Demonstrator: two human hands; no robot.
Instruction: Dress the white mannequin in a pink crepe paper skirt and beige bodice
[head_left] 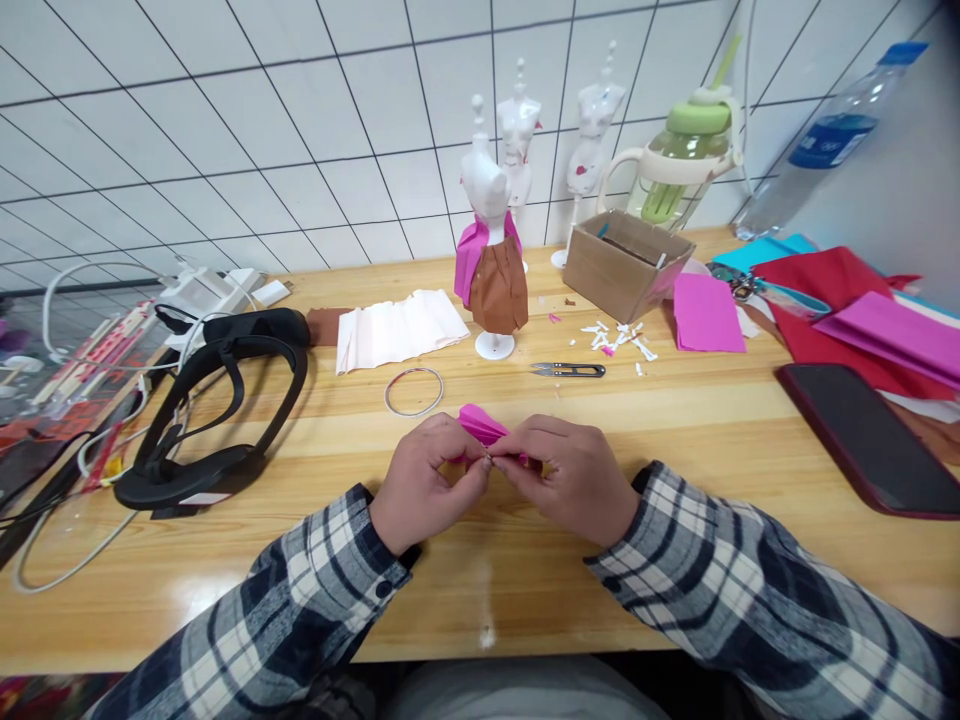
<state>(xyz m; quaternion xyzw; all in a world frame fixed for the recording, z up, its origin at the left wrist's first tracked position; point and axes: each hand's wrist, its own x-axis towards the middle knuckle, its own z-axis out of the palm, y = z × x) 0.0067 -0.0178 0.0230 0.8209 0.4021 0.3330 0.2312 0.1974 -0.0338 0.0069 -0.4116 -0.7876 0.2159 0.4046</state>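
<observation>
My left hand (pixel 429 482) and my right hand (pixel 574 478) meet over the middle of the wooden table (pixel 675 470). Both pinch a small folded piece of magenta paper (pixel 481 424), fingertips pressed together around it. Part of the paper sticks up behind my fingers; the rest is hidden in my hands. Behind them lies a thin metal ring (pixel 414 391). A small white mannequin (pixel 490 262) wearing a magenta and brown paper skirt stands further back.
Thread snips (pixel 568 370) and paper scraps (pixel 619 338) lie right of the mannequin. A cardboard box (pixel 625 262), pleated white paper (pixel 399 329), a black headset (pixel 217 405), a dark phone (pixel 870 437), coloured paper sheets (pixel 855 310), two more mannequins (pixel 592 140) and bottles (pixel 679 160) surround the work area.
</observation>
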